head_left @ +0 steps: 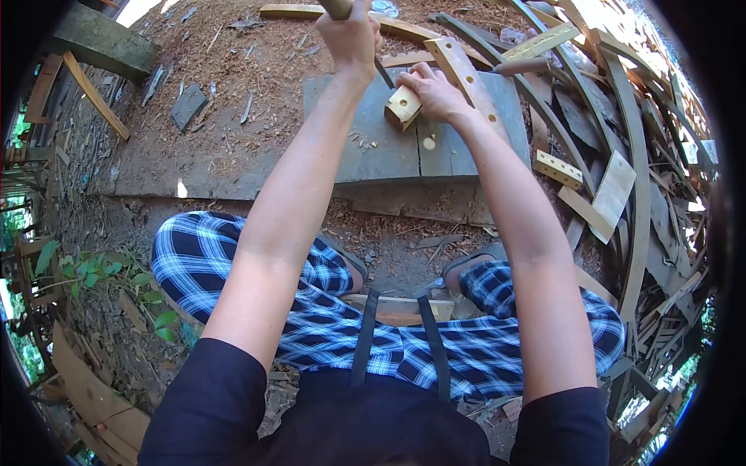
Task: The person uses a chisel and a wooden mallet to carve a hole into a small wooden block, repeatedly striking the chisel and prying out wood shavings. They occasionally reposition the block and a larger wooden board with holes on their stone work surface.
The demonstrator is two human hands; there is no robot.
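My left hand (351,43) is closed around a wooden-handled tool (336,8) at the top of the head view. A narrow dark metal part (385,74) shows below that fist and slants down toward my right hand (439,95). The fingers of my right hand are wrapped over a short pale wooden block (404,102) with a round hole in its face. This block stands on a grey board (373,159), where a few chips lie. Just beyond my right wrist is a longer wooden bar (458,66) with holes along it.
Curved wooden strips (641,179) and offcuts pile up on the right, with a small drilled block (558,168) among them. Wood shavings (217,101) cover the ground at left. A thick beam (105,43) stands at upper left; green leaves (93,272) grow below it.
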